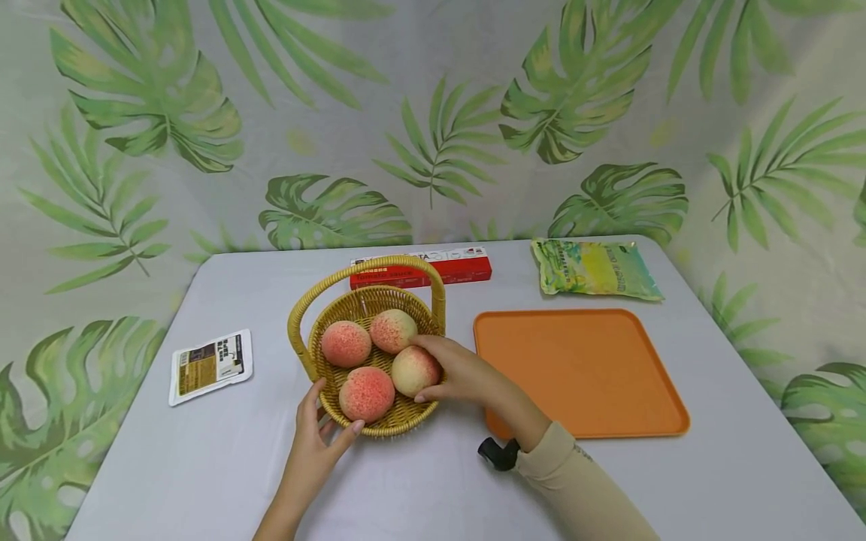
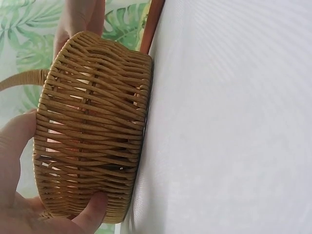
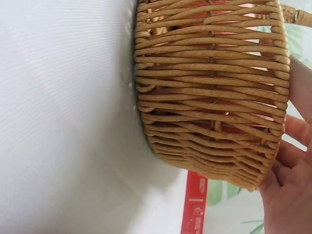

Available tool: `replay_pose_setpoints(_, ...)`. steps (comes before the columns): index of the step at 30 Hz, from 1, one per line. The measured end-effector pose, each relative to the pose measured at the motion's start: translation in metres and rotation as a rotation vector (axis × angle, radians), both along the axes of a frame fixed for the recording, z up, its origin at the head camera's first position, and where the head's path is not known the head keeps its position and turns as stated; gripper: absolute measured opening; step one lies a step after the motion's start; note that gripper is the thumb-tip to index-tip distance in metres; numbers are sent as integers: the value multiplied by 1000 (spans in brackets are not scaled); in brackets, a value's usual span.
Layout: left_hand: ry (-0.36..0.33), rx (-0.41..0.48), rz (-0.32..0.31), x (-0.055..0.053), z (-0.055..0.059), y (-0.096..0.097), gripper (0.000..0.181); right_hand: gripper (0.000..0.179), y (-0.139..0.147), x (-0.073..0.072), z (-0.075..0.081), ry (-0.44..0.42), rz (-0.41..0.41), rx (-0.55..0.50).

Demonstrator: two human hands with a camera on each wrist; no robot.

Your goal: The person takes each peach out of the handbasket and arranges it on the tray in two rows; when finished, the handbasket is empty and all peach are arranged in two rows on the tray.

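A wicker basket [image 1: 399, 430] with an arched handle stands on the white table, holding several peaches. My left hand [image 1: 316, 443] grips its near left rim, the thumb at the front and the fingers against the outer wall. In the left wrist view those fingers [image 2: 95, 212] lie against the woven side. My right hand [image 1: 463, 372] reaches over the right rim and holds the rightmost peach [image 1: 414, 371], thumb on the near side and fingers on the far side. Beside it lie a red peach [image 1: 367, 394], another at left [image 1: 346, 343] and a paler one behind [image 1: 393, 330].
An orange tray [image 1: 582, 368] lies right of the basket, under my right forearm. Behind the basket is a red tomato sauce box [image 1: 467, 267]. A green and yellow packet [image 1: 598, 268] lies at the back right, a flat white-edged pouch [image 1: 211, 367] at the left.
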State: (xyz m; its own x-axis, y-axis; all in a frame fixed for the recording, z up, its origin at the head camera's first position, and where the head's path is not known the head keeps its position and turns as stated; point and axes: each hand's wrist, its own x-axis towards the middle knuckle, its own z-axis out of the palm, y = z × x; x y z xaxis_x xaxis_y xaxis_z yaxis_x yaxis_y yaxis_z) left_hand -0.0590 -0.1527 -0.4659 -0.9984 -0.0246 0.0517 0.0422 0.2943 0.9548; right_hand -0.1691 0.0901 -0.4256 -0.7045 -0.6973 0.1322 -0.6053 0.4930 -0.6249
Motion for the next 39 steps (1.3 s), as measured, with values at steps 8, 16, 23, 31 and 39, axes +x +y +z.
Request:
replay_pose_setpoints(8, -4, -12, 12, -1, -4, -1, 89, 65, -5, -4, -1, 60, 42, 28)
replay_pose_setpoints(16, -4, 5, 8, -1, -2, -1, 87, 64, -11, -2, -2, 88, 17, 81)
replay_pose_setpoints(23, 2, 14, 9, -1, -4, 0, 86, 62, -13, 0, -5, 109, -30, 58)
replay_pose_setpoints(31, -13, 19, 19, -2, -4, 0, 88, 65, -12, 2, -8, 125, -39, -25)
replay_pose_setpoints(39, -17, 43, 9, -1, -3, 0, 87, 64, -7, 7, -2, 98, -61, -103)
